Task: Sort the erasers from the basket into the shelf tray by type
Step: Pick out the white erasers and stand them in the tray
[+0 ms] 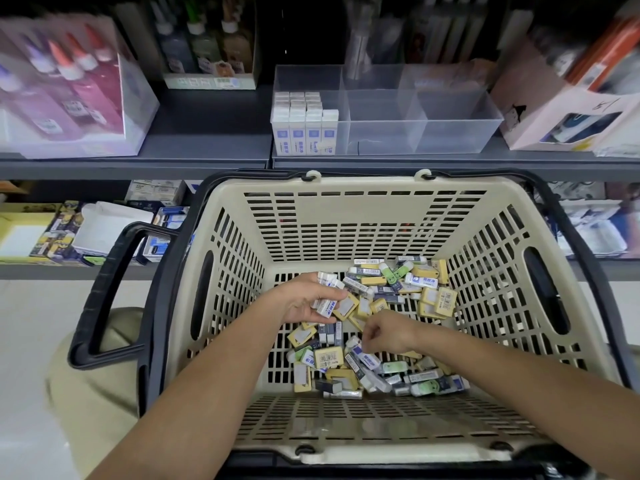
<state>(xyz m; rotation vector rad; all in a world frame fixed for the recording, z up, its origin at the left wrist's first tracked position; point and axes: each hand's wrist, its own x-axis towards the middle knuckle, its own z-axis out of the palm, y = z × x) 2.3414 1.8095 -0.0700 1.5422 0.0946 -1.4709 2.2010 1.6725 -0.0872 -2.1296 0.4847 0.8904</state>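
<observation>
One big beige basket (363, 183) fills the view, both hands down inside it, and the loose erasers (429, 292) are heaped on its slatted floor all around the two grips. Up and away from the grips, past the basket's far wall, the grey shelf (207, 147) carries the clear shelf tray (450, 133). Its leftmost compartment holds upright rows of white-and-blue erasers (304, 133), almost dead ahead of the left hand (304, 299). That hand is the nearer one to the tray, and it's loaded: fingers curled round a small bunch of white-and-blue erasers (327, 306), their long axes lying roughly across the palm. The right hand (391, 334) sits nearer the body and just right of that bunch, fingers bent down and drawn narrow over another white-and-blue eraser (367, 358), which lies slanted just under the fingertips. Whether it is actually pinched, I can't tell from here. My read: matching pieces are being gathered, and the carry goes forward and up from the left grip. The basket's far rim stands between grip and tray, so the load must clear it. Yellow erasers (445, 299) crowd in right of the grips and green ones (394, 367) below the right hand, so a wrong type could ride along. Far left of both grips, a box of glue bottles (69, 91) sits well out of the path.
</observation>
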